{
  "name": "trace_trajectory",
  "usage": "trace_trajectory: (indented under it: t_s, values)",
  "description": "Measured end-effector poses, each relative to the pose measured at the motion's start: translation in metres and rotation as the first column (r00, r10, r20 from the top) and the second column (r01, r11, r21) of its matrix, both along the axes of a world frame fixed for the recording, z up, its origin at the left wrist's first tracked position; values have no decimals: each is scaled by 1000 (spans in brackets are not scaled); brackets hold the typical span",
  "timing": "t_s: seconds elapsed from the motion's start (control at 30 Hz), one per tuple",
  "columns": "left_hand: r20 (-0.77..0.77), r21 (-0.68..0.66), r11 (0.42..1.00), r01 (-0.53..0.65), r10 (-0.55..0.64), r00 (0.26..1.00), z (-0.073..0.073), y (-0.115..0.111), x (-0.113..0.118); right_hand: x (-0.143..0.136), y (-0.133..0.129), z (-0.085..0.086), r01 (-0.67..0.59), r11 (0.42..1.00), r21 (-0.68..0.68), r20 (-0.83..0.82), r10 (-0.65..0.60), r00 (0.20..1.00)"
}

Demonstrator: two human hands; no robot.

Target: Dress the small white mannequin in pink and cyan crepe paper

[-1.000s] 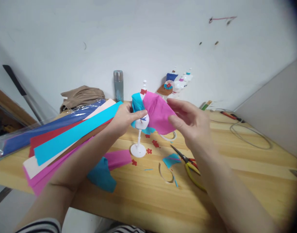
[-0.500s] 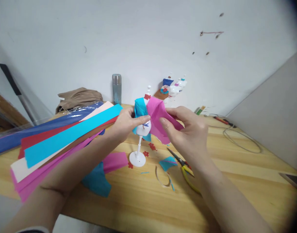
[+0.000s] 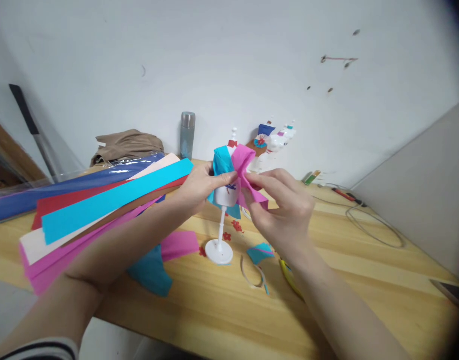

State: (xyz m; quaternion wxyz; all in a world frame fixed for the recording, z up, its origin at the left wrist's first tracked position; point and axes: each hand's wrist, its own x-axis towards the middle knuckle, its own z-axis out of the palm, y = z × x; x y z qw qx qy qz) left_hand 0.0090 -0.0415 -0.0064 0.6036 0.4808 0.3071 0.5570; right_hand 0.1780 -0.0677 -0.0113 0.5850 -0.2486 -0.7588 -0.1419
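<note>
A small white dress form on a round-based stand has blue crepe paper over one shoulder and a red band at its neck. My left hand is closed round its left side, thumb pressed across the front at the waist. Pink crepe paper lies over the other shoulder, gathered into folds. My right hand pinches these folds near my left thumb, the lower end flaring out beneath the fingers. The stand's base tilts slightly on the wooden table.
Coloured paper strips lie at left, beside brown cloth and a flask. Several small dress forms stand behind. Yellow-handled scissors lie partly under my right forearm, near blue scraps and red paper flowers.
My right hand has drawn the spread pink paper inward and gathered it into narrow folds at the waist. My left hand keeps its hold; the form's base now tilts a little.
</note>
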Motion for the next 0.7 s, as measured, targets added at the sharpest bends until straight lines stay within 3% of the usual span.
trace_trajectory:
  t_s: [0.2,0.37,0.57,0.7]
  values:
    - [-26,41,999,0,1,1000,-1,-1,1,-3,4,-5,-6,999,44,32,5,999]
    - [-79,62,998,-31,36,996,-4,2,0,-1,-4,2,-75,995,-73,12,76,997]
    - [-92,35,999,-42,45,995,-4,2,-1,9,-3,9,-153,955,-255,-140,120,983]
    - [-79,22,1000,-17,18,997,-1,-1,-1,9,-1,8,-177,956,-235,-131,149,980]
